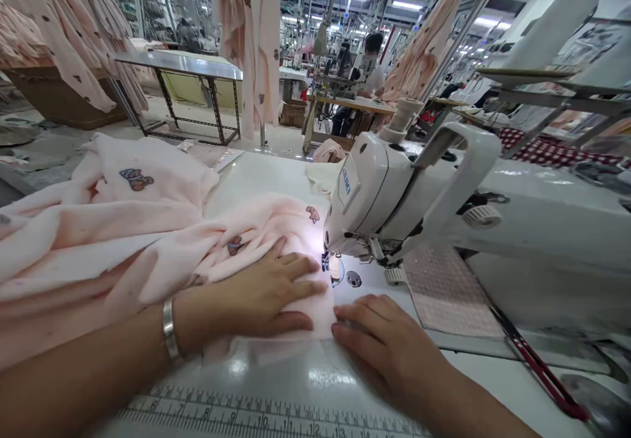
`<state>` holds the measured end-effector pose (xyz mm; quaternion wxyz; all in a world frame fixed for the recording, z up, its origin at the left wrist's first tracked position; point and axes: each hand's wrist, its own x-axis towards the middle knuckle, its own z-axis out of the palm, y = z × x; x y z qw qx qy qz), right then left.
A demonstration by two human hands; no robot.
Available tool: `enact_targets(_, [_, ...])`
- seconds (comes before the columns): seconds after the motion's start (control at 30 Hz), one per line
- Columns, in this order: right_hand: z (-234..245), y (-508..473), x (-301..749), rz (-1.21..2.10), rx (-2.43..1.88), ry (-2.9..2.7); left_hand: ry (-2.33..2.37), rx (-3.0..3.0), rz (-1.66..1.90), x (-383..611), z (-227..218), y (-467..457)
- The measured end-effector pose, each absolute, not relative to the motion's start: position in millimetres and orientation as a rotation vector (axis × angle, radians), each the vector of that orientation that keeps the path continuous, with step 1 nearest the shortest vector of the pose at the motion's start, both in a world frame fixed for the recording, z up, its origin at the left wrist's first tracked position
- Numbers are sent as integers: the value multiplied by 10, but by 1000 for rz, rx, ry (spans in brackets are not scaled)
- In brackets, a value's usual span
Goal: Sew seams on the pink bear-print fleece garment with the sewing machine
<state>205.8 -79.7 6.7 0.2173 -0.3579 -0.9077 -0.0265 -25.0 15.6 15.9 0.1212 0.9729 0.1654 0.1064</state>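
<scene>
A pale pink fleece fabric [276, 218] with small bear prints lies bunched across the left of the sewing table, its edge running under the needle area of a white sewing machine [369, 181]. My left hand [266, 290] rests flat on the fabric with fingers spread, just left of the lit presser foot [326, 262]. At the fabric's near right edge, my right hand [379, 333] has thumb and forefinger closed together on the cloth. The fingertip contact is partly hidden.
A ruler strip [261, 418] runs along the table's front edge. Red-handled scissors [542, 372] and a textured pink cloth [448, 287] lie at the right, by the machine. A thread cone [405, 114] stands behind the machine head. Pink garments [249, 43] hang beyond; a person [372, 70] sits farther back.
</scene>
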Motion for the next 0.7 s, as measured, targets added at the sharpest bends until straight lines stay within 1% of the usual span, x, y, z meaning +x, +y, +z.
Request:
enact_targets(0.1, [39,-594,2076,-23,-1119,-2514,441,2866,318,-213,130,416])
enact_targets(0.2, [-13,-445,2084,-65,-1183,-2479,439,2865,379,-179,141,604])
enact_targets(0.4, [-111,-371,2100,-75,-1209,-2411,647,2791,479,-112,270,776])
enact_targets(0.5, [-85,-387,2093,-76,-1210,-2383,729,2788,481,-88,291,806])
enact_targets(0.6, [55,-477,2013,-44,-1144,-2393,837,2797,489,-105,194,588])
enact_targets(0.7, [189,-686,1880,-47,-1011,-2380,922,2822,499,-166,-2,-47])
